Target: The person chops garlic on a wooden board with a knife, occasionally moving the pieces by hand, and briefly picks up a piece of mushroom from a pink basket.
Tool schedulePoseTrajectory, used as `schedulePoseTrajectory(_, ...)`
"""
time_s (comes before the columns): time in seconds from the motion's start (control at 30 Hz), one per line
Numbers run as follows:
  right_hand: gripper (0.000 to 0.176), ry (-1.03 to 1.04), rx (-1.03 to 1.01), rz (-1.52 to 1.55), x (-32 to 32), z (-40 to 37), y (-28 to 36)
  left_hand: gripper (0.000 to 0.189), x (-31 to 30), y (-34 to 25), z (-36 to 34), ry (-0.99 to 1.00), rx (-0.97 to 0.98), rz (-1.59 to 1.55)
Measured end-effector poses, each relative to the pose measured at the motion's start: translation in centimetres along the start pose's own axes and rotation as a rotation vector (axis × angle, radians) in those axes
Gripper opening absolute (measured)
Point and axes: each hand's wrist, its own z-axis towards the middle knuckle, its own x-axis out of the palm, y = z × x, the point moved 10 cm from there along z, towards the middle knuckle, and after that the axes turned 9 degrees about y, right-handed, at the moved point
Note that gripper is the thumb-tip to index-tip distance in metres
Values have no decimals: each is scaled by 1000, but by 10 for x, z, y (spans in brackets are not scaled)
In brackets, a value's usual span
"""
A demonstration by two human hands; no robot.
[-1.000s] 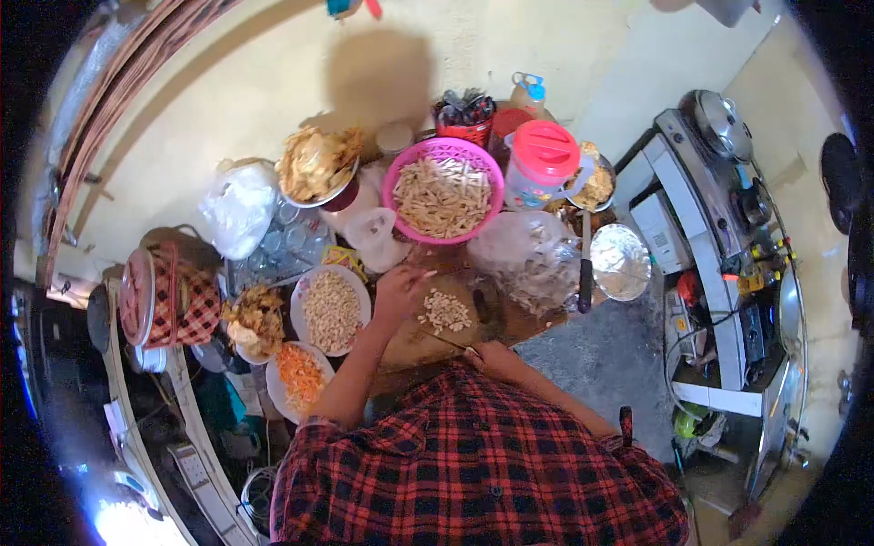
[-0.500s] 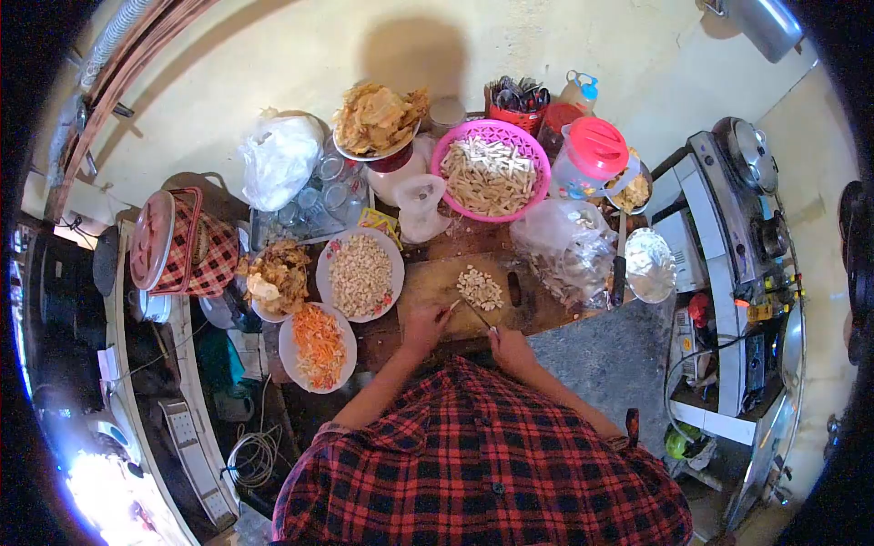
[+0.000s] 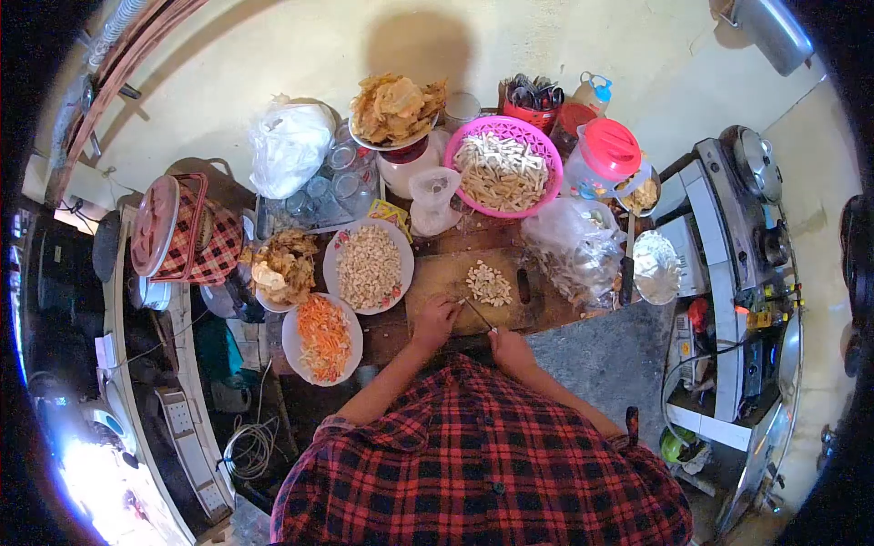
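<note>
My right hand (image 3: 512, 351) is closed on the handle of a small knife (image 3: 479, 316), whose blade slants up and left over a wooden cutting board (image 3: 428, 276). At the blade's tip, my left hand (image 3: 436, 320) pinches a short pale strip (image 3: 462, 300) of cut food. Its kind I cannot make out. A small heap of diced pale pieces (image 3: 489, 284) lies on the board just beyond the blade. More dice fill a flowered plate (image 3: 407, 264) left of the board. Similar uncut strips (image 3: 499, 173) fill a pink basket (image 3: 559, 187) at the back.
A plate of shredded carrot (image 3: 323, 341) and a bowl of fried food (image 3: 287, 264) stand at the left. To the right lie a plastic bag (image 3: 574, 238) and a black-handled utensil (image 3: 627, 278). Behind are a pitcher (image 3: 608, 155) and a tray of glasses (image 3: 319, 214).
The view has shifted slightly. My left hand has drawn closer to the blade, and less of the pale strip shows beyond its fingers. My right hand still grips the knife.
</note>
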Motion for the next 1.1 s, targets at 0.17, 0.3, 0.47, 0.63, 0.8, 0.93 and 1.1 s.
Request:
schedulePoseTrajectory(0.17, 33, -10, 41, -24, 4, 10, 3, 10, 0, -2, -1, 45, -38, 30)
schedulePoseTrajectory(0.3, 33, -18, 40, -52, 2, 6, 6, 11, 1, 1, -2, 33, 8, -9)
schedulePoseTrajectory(0.47, 34, 19, 56, -45, 5, 0, 7, 12, 3, 2, -3, -10, 52, -19)
schedulePoseTrajectory(0.63, 33, 2, 44, -43, 13, 12, 9, 10, 5, 3, -2, 19, 90, -52)
schedulePoseTrajectory(0.8, 33, -4, 52, -31, 8, 1, 8, 11, 5, 6, -4, 45, 30, 6)
schedulePoseTrajectory(0.93, 32, 22, 58, -32, 10, -2, 9, 13, 14, 14, -5, 73, -13, -18)
schedulePoseTrajectory(1.1, 34, 29, 64, -84, 19, 13, 10, 14, 8, 10, -4, 102, -61, -16)
